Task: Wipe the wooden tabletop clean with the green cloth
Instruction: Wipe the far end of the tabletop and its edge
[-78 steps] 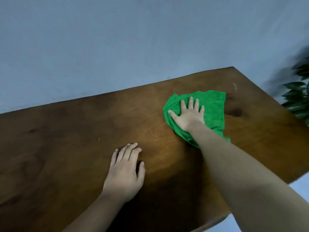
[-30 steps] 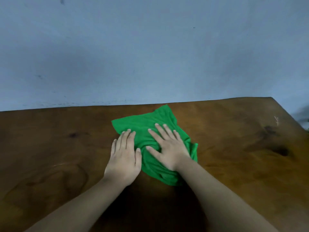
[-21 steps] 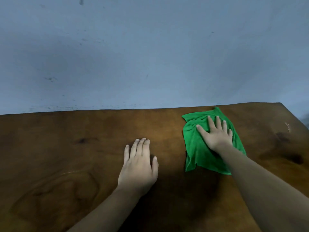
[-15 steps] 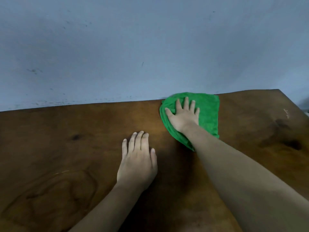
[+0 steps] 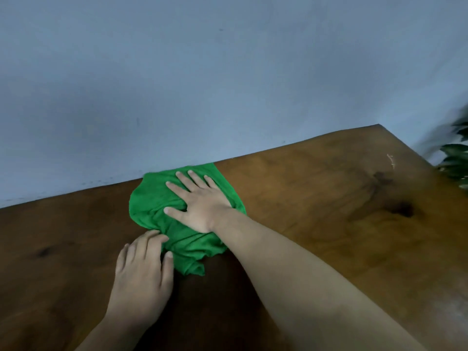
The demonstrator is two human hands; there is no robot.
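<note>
A crumpled green cloth point(image 5: 152, 201) lies on the dark wooden tabletop point(image 5: 316, 198), close to the far edge by the wall. My right hand point(image 5: 200, 201) presses flat on top of the cloth with its fingers spread. My left hand point(image 5: 144, 272) lies flat on the wood just in front of the cloth, and its fingertips and thumb touch the cloth's near-left edge. Part of the cloth is hidden under my right palm and forearm.
A pale blue wall point(image 5: 202, 72) rises directly behind the table's far edge. The table's right corner point(image 5: 379, 126) shows at the upper right, with dark knots point(image 5: 402, 210) in the wood. Green plant leaves point(image 5: 455, 160) stand beyond the right edge.
My right hand has slid the cloth left and nearer, so it now reaches my left hand's fingertips. The left hand has stayed flat on the wood. The view has tilted.
</note>
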